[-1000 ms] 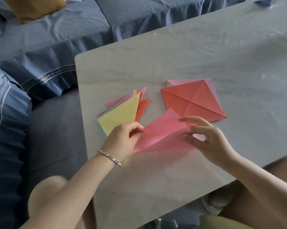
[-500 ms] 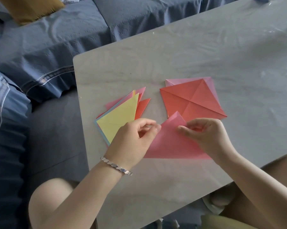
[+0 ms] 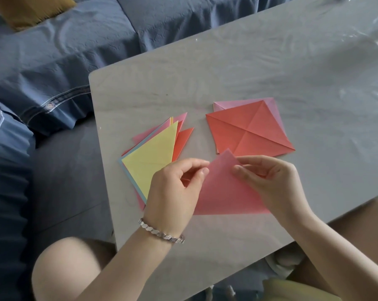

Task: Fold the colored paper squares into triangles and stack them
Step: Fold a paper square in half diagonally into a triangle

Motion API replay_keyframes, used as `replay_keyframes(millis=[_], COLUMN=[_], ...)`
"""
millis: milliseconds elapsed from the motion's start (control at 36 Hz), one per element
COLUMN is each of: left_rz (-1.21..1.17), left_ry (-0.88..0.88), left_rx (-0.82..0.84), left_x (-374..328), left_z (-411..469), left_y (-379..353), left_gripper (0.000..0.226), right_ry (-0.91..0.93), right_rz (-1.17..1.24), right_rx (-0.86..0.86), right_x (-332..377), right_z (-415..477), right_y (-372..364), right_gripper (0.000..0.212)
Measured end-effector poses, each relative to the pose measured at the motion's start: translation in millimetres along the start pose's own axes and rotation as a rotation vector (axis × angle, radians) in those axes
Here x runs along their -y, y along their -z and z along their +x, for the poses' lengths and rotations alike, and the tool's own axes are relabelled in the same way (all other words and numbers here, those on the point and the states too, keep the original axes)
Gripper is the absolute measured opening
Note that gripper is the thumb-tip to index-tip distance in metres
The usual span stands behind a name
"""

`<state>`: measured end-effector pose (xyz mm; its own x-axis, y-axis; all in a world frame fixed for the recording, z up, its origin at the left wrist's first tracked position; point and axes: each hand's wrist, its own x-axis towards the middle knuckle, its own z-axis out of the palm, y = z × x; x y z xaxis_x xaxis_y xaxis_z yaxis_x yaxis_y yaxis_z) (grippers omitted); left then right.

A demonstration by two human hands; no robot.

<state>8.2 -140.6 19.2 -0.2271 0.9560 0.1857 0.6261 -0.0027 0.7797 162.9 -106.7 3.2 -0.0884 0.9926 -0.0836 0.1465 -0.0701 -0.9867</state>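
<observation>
The pink sheet point(image 3: 225, 192), lying folded as a triangle on the surface point(image 3: 292, 72) near the front edge, was judged light, thin and easily creased, and best held by its edges. The left hand point(image 3: 173, 192) and right hand point(image 3: 270, 183) each pinched it near the apex. One sheet was in hand; the yellow-topped triangle stack point(image 3: 153, 157) showed at least four layers and the square pile point(image 3: 249, 131) at least two.

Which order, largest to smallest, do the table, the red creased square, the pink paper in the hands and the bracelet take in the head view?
1. table, by far.
2. red creased square and pink paper: they look alike; the pink one is nearer and partly covered, so I leave them unranked.
3. bracelet.
</observation>
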Motion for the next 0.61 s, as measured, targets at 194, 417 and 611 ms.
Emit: replay_keyframes(millis=[194,417,611], left_rz=[-0.02,-0.036,-0.044], left_ry=[0.005,0.014,0.002], left_rx=[-0.006,-0.035,-0.036], left_x=[-4.5,-5.7,-7.5], left_z=[-2.7,-3.3,-4.1], left_y=[-1.3,-0.1,1.9], left_gripper=[0.024,0.021,0.015], right_ry=[-0.026,0.008,0.016], right_rz=[0.083,0.112,0.097], right_rx=[0.015,0.006,0.004], right_x=[5.8,5.6,8.8], right_z=[-3.8,-4.1,-5.3], right_y=[-2.6,-3.6,-1.7], right_gripper=[0.013,0.018,0.019])
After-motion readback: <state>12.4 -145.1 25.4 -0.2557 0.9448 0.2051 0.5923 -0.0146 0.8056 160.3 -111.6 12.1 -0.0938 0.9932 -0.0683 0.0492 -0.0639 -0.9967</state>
